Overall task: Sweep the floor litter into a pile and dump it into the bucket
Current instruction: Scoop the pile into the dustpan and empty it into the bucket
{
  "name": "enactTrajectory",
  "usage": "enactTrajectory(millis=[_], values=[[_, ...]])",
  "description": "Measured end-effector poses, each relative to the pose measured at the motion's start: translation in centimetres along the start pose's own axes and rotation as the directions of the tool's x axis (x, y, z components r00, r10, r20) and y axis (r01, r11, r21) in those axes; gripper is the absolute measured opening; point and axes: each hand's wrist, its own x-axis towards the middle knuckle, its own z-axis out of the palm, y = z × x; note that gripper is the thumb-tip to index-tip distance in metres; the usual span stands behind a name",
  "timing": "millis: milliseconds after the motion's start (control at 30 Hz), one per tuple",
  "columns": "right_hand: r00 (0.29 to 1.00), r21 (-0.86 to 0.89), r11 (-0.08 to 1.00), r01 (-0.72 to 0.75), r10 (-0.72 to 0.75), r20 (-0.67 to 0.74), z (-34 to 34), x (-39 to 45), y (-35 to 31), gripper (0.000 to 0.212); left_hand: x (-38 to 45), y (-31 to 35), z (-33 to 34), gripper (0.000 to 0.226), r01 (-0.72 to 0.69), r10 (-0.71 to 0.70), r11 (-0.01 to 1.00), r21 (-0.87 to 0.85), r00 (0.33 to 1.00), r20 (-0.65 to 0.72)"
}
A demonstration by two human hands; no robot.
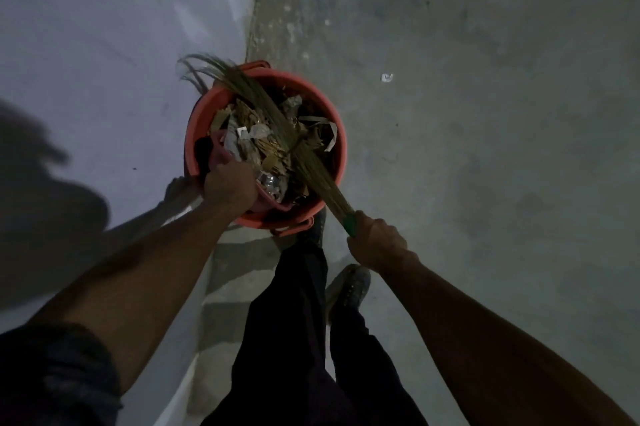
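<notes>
Hands: left hand (229,185) grips bucket (341,148) rim, right hand (377,240) clamps broom (277,124) across litter (263,145); open floor (485,114) rightward.

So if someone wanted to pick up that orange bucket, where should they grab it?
Probably by the rim of the orange bucket, from above at its bare right side. The open top faces up, litter fills the inside, and the broom lies across it. The left hand already grips the near-left rim. A handle seems to lie folded along the near edge, but that is unclear.
</notes>
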Motion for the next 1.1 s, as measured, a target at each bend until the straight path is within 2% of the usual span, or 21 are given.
enactTrajectory(millis=[133, 200, 300, 467, 600, 767, 833, 933, 967, 1100], values=[[1.000, 0.012, 1.000, -0.001, 0.001, 0.005, -0.2, 0.0, 0.1, 0.036, -1.2, 2.2, -2.5, 0.019, -0.026, 0.030, 0.999, 0.026, 0.989, -0.142], [1.000, 0.022, 1.000, 0.009, -0.009, 0.000, -0.3, -0.8, 0.3, 0.035, -1.3, 2.6, -2.6, 0.017, -0.019, 0.031, 0.997, 0.074, 0.986, -0.163], [0.999, 0.039, 0.999, 0.035, -0.034, -0.039, -0.3, -3.0, 0.5, 0.034, -2.8, 2.1, -2.7, 0.023, -0.029, 0.048, 0.995, 0.099, 0.979, -0.198], [0.992, 0.094, 0.992, 0.081, -0.070, -0.109, 0.1, -8.7, 1.3, 0.035, -7.8, 0.4, -2.9, 0.035, 0.031, -0.027, 0.999, 0.017, 0.973, -0.229], [0.976, 0.109, 0.985, 0.132, -0.110, -0.186, 0.8, -13.8, 3.1, 0.033, -13.3, -0.7, -2.2, 0.035, -0.005, -0.008, 0.999, -0.044, 0.963, -0.269], [0.956, 0.121, 0.977, 0.175, -0.140, -0.256, 2.0, -19.9, 5.9, 0.042, -20.9, -0.7, -0.4, 0.060, 0.009, -0.079, 0.978, -0.208, 0.939, -0.334], [0.955, 0.207, 0.957, 0.202, -0.146, -0.259, 2.5, -22.7, 7.3, 0.040, -25.7, 0.7, 0.0, 0.065, -0.014, -0.079, 0.968, -0.250, 0.931, -0.356], [0.970, 0.451, 0.869, 0.203, -0.118, -0.211, 2.8, -25.8, 9.3, 0.038, -32.9, 3.7, 0.2, 0.072, -0.121, 0.052, 0.975, -0.188, 0.940, -0.338], [0.974, 0.517, 0.833, 0.197, -0.108, -0.198, 2.8, -26.9, 10.1, 0.040, -34.2, 4.4, 0.5, 0.066, -0.131, 0.067, 0.976, -0.175, 0.942, -0.330], [0.976, 0.708, 0.675, 0.209, -0.099, -0.194, 2.8, -29.6, 13.2, 0.045, -32.3, 3.3, 3.8, 0.050, -0.067, 0.006, 0.982, -0.176, 0.945, -0.326]])
